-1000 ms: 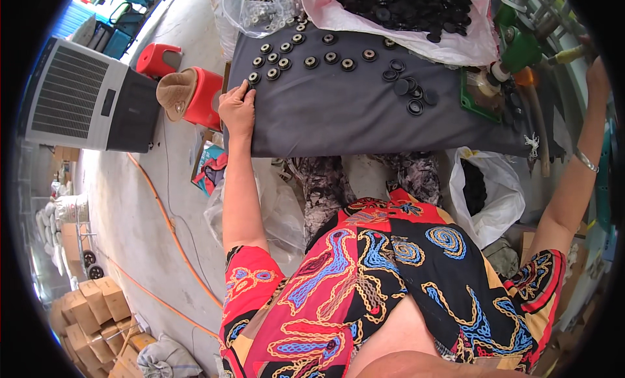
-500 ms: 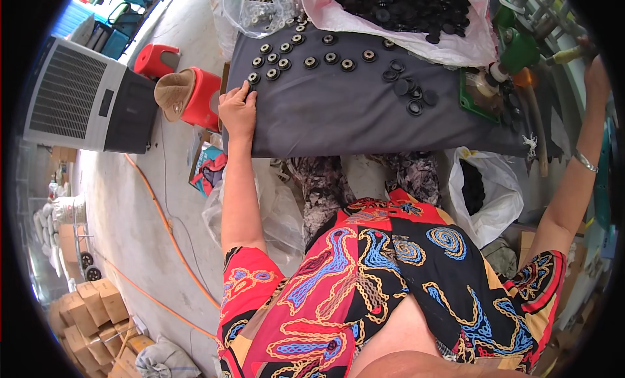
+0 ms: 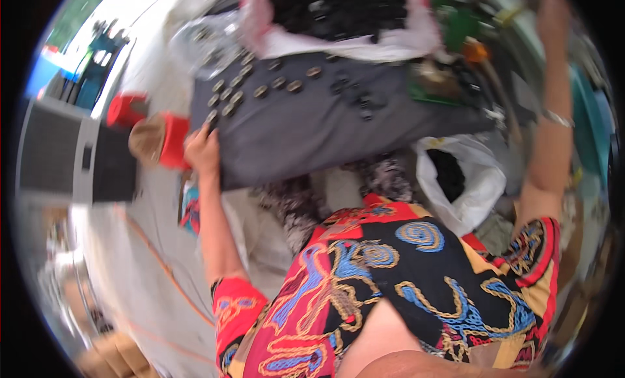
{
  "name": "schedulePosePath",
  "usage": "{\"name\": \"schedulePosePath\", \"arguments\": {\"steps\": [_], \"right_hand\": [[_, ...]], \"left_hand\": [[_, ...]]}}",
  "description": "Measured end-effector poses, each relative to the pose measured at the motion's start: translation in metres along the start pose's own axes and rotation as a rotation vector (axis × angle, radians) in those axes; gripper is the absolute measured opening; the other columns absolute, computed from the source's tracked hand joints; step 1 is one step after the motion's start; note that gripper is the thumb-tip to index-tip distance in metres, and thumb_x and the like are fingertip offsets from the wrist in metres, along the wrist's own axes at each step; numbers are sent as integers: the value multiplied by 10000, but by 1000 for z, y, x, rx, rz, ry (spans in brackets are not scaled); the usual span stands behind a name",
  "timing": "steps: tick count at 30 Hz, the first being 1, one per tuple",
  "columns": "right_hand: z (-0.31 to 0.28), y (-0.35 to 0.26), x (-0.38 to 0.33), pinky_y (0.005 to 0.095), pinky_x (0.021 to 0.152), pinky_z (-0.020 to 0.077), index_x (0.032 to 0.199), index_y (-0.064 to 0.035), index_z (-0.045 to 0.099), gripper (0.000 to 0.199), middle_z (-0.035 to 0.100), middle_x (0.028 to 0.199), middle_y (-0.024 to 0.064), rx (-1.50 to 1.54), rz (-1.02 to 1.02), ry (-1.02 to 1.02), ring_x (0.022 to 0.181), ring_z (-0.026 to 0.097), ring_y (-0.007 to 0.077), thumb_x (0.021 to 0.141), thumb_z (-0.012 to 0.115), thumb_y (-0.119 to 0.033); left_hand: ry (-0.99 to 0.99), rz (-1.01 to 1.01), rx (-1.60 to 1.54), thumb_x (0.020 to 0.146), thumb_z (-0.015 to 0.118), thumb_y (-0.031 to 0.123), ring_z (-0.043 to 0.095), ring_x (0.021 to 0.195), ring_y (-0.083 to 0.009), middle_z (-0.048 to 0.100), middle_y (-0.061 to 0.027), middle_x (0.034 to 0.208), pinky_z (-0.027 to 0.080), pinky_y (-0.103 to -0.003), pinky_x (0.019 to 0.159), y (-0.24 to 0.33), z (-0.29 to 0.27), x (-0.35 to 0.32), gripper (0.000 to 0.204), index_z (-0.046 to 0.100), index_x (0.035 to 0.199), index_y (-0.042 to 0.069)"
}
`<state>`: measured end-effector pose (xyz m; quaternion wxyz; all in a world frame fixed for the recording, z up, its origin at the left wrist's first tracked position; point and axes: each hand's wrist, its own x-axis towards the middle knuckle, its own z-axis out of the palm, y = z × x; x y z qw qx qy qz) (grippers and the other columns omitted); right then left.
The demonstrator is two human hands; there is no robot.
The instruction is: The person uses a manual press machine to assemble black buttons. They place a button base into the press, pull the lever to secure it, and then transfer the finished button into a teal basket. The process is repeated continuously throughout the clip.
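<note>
My left hand (image 3: 203,150) is at the left edge of the dark cloth-covered table (image 3: 293,137). Its thumb and forefinger close on a round black cap with a pale metal centre (image 3: 212,117). Beyond it lie several similar round caps (image 3: 262,92) in loose rows. Plain black rings and discs (image 3: 363,103) lie farther right. My right arm reaches up along the right side, and my right hand (image 3: 554,10) is by the green machine (image 3: 459,28). That hand is smeared and cut by the upper edge, so its fingers cannot be made out.
A white sack of black pieces (image 3: 345,47) stands on the table's far side, beside a clear plastic bag (image 3: 207,46). Below the table's right side is another white sack (image 3: 489,189). Red stools (image 3: 176,134), a grey air cooler (image 3: 52,153) and an orange hose (image 3: 159,261) are at left.
The whole view has shifted and blurred, with the table now lower and farther left. My left hand remains at the same corner cap, and my right arm stays raised by the machine.
</note>
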<state>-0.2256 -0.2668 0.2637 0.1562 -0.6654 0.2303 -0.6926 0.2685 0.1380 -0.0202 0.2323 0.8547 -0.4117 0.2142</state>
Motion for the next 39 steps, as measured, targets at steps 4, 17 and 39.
{"name": "schedulePosePath", "arguments": {"steps": [4,17,39], "right_hand": [[10,-16,19,278,565,528,1135,-45,643,365,607,803,51,282,68,-45,642,617,159,940,613,-352],[4,-3,24,279,397,398,1034,-42,614,228,499,639,42,418,296,-41,463,465,138,897,513,-194],[-77,-1,-142,495,711,488,1063,-32,597,179,493,723,94,527,-119,-312,628,504,224,941,505,-126]], "left_hand": [[84,7,-469,765,790,106,669,829,-261,712,-136,963,530,-363,779,83,8,14,390,713,1145,57],[-263,365,-912,680,835,140,664,940,-308,694,-166,1004,519,-408,834,430,75,20,691,538,1286,-9],[-422,294,-1009,696,838,203,677,1067,-315,691,-203,1162,498,-387,953,441,87,33,805,474,1388,15]]}}
